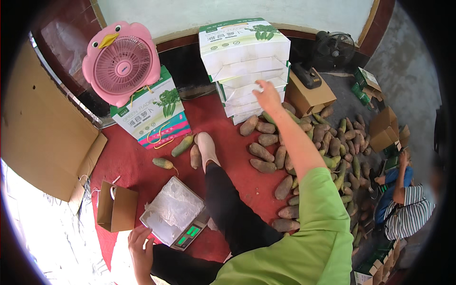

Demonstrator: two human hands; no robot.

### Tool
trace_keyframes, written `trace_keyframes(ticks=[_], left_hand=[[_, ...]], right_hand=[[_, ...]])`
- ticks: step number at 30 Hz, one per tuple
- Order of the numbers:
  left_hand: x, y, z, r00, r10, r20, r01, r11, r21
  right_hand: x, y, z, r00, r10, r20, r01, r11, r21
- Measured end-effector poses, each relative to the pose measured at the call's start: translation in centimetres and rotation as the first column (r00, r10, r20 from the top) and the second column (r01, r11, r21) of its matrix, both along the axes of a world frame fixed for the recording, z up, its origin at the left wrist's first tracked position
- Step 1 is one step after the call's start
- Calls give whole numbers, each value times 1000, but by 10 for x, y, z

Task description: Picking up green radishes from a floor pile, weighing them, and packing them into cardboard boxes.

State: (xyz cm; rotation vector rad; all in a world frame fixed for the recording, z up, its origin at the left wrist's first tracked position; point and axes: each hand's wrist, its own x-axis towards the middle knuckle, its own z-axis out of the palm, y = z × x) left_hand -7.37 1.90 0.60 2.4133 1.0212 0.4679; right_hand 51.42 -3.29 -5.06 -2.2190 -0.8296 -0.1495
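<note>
My right hand [268,98] reaches forward with its fingers apart, in front of a stack of white-and-green cartons [243,50]. It holds nothing, and I cannot tell whether it touches the stack. Beside a digital scale [164,225], my left hand [140,249] has loosely bent, parted fingers around nothing. Crumpled clear plastic [176,202] covers the scale's pan, and its display glows green. Below my right arm lies a big pile of soil-dusted green radishes [261,152]. Loose radishes [183,146] rest near my outstretched foot [206,146].
A pink fan [124,66] stands by a printed carton [154,107] at the left. An open brown box [124,209] sits left of the scale. Behind the radishes are a brown carton [311,92] and a black fan [334,50]. Another person [403,204] sits at the right.
</note>
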Motion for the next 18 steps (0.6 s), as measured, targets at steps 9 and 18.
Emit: trace_keyframes(ticks=[9,18], left_hand=[[151,85,-4,947,-244,208,290,927,-238],[317,168,-17,901,-35,432,347,656,-671]], right_hand=[[103,4,85,903,-243,355,230,970,78],[181,13,91,866,-500,7,492,854,166]])
